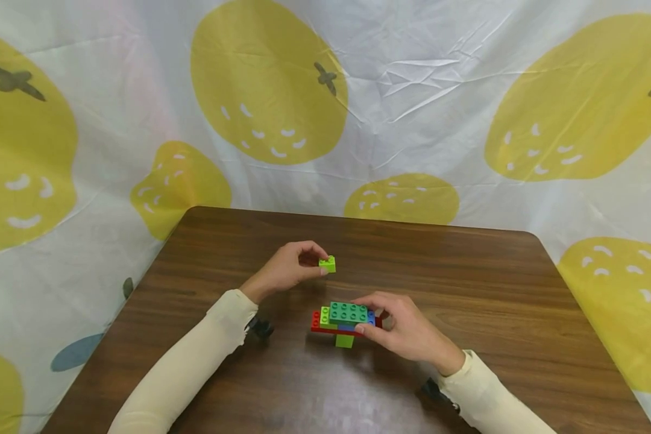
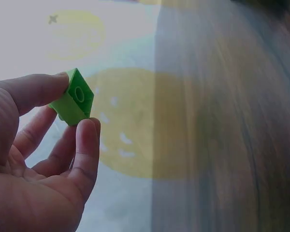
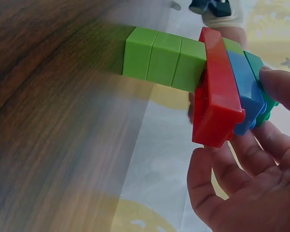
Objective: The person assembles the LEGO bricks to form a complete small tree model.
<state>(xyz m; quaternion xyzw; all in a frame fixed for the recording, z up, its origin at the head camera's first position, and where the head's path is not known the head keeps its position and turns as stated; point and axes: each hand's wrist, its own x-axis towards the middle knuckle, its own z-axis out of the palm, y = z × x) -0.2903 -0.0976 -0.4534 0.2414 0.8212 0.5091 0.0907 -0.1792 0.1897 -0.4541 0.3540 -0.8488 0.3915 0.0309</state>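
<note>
My left hand (image 1: 282, 270) pinches a small lime-green toy brick (image 1: 328, 265) between thumb and fingertips, above the table. In the left wrist view the hollow underside of this lime brick (image 2: 73, 102) shows. My right hand (image 1: 409, 328) holds a stacked brick build, thumb on the near side and fingers behind. Its top is a dark green brick (image 1: 348, 313) with several studs. Below that sit a blue brick (image 3: 245, 89) and a second lime brick (image 1: 325, 316), on a long red brick (image 3: 221, 89). A column of three lime bricks (image 3: 164, 59) stands under the red one.
The brown wooden table (image 1: 466, 271) has rounded far corners. Behind and beside it hangs a white curtain (image 1: 412, 132) printed with yellow fruit. A dark wrist device (image 1: 261, 328) sits under the left cuff, and another wrist device (image 1: 434, 390) under the right.
</note>
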